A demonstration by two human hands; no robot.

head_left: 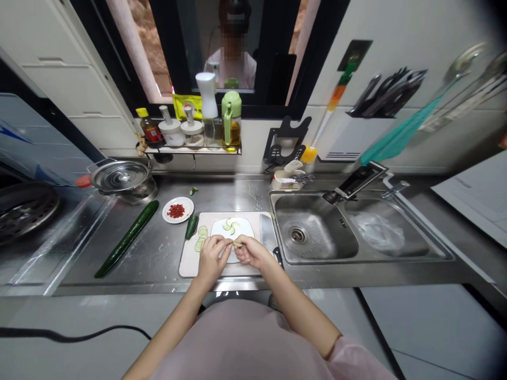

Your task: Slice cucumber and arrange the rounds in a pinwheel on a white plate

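My left hand (214,257) and my right hand (250,252) meet fingertip to fingertip over the near part of a white plate (246,226). A small pale green cucumber slice (237,244) is pinched in my right fingers, with my left fingertips closed against its side. Several curved cucumber slices (230,226) lie in a ring on the plate. Beneath is a light cutting board (188,267), with more round slices (200,240) left of the plate. A wide-bladed knife (268,229) rests along the board's right side. A cut cucumber piece (192,227) lies at its upper left edge.
A whole cucumber (127,240) and a small dish (165,214) of red berries lie to the left, before a lidded pot (140,190). On the right is a double sink (317,253) with a faucet (356,182). A bottle rack (194,151) hangs above the counter.
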